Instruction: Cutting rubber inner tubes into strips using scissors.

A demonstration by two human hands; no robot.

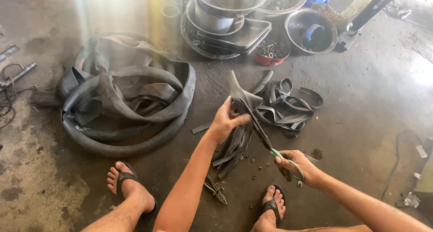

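- Your feet in black flip-flops (272, 207) sit nearest you on the stained concrete floor (361, 124), one at each side of your forearms.
- Between your feet, small pliers (215, 192) lie on the floor, with a few small nuts (252, 160) scattered just beyond them.
- Your right hand (295, 168) is closed around the green handles of the scissors (266, 137); the dark blades run up and to the left into the rubber.
- Your left hand (225, 122) pinches the strip of inner-tube rubber (241, 96) between thumb and fingers, holding it upright just above the blades.
- That rubber looks light, thin and floppy; it sags wherever it is unsupported, so I judge it handles best when gripped close beside the cut line and kept taut.
- Its surface looks dull and dusty, likely grippy rather than slick, and not fragile.
- The strip rises between your two hands, touching the left fingers, and meets the scissor blades.
- Cut strips (234, 148) hang and pile below your left hand; a looser tangle of strips (288, 105) lies just past the scissors.
- Well off to your left lies a heap of whole inner tubes (126, 101).
- Metal basins (225, 15) stand at the far edge.
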